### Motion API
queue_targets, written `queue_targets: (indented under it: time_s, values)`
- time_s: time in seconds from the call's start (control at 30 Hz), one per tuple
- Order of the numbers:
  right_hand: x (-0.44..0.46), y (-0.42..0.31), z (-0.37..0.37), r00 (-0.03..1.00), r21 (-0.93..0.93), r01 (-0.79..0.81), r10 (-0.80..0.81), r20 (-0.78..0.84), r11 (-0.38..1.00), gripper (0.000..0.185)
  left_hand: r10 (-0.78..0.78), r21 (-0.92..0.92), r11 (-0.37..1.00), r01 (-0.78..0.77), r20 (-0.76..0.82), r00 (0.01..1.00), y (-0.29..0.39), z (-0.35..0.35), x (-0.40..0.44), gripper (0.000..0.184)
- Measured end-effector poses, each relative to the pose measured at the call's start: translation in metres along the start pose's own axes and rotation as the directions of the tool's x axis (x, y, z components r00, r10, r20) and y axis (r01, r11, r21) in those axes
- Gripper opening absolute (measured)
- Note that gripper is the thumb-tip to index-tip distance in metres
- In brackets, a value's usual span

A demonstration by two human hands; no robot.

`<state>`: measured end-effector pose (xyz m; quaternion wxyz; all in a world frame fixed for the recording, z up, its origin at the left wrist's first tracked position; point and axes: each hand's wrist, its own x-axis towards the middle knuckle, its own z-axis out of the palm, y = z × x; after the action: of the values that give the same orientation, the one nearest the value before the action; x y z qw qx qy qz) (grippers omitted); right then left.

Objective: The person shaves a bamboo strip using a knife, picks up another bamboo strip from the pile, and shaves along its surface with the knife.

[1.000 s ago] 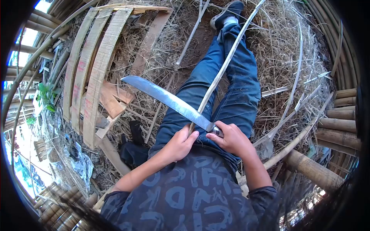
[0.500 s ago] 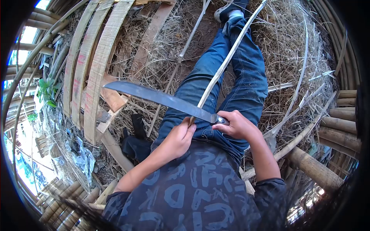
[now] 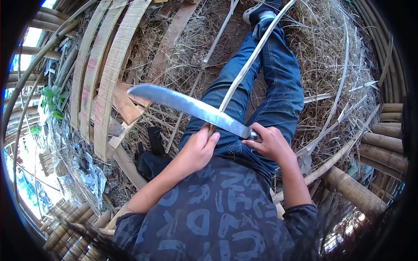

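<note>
My left hand (image 3: 201, 147) is closed round the near end of a long, pale bamboo strip (image 3: 244, 71), which runs up over my legs toward my feet. In my right hand (image 3: 271, 141) is the handle of a machete (image 3: 191, 106). Its broad blade points to the left and lies across the strip just beyond my left fingers, its face catching the light. Whether the edge touches the strip I cannot tell. The machete's handle is mostly hidden by my right fingers.
My jeans-clad legs (image 3: 278, 78) stretch out over dry straw (image 3: 322, 48). A wooden pallet (image 3: 115, 65) stands at the left, with a wood block (image 3: 126, 106) beside it. Thick bamboo poles (image 3: 357, 191) lie at the right. Thin strips (image 3: 344, 74) are scattered about.
The machete blade has tilted, so its face now shines brighter, and its tip has shifted slightly right and up. My left hand and the strip's near end have moved a little left and up.
</note>
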<state>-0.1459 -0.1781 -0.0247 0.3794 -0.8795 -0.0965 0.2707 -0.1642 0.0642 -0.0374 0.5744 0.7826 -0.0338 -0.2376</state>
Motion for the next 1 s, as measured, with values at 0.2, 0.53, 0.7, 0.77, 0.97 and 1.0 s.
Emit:
queue_targets:
  time_s: [0.2,0.53,0.7,0.77,0.97,1.0]
  values:
    - [0.015,-0.013,0.011,1.000,0.066,0.014,-0.013,-0.026,0.998,0.045,-0.217,0.003,0.976,0.218,0.099,0.971,0.020,-0.004,-0.003,0.027]
    - [0.012,0.021,-0.004,0.997,-0.079,0.068,-0.070,-0.021,0.995,0.046,-0.275,0.074,0.960,0.270,0.067,0.959,0.019,-0.018,-0.004,0.016]
    - [0.006,0.023,-0.011,0.998,-0.055,-0.060,0.062,0.030,0.997,0.048,-0.289,0.079,0.956,0.282,0.094,0.953,0.023,-0.018,0.000,0.019]
    - [0.004,0.019,-0.002,1.000,-0.062,-0.028,0.028,-0.011,0.998,0.047,-0.269,0.090,0.961,0.261,0.084,0.960,0.024,-0.015,0.002,0.021]
    - [0.026,-0.007,0.004,0.995,-0.033,0.076,-0.078,-0.063,0.997,0.044,-0.339,0.083,0.940,0.330,0.148,0.929,0.034,-0.010,0.000,0.029]
    - [0.030,-0.004,0.002,0.995,-0.035,0.090,-0.091,-0.035,0.995,0.044,-0.279,0.072,0.960,0.272,0.119,0.953,0.026,-0.010,-0.002,0.029]
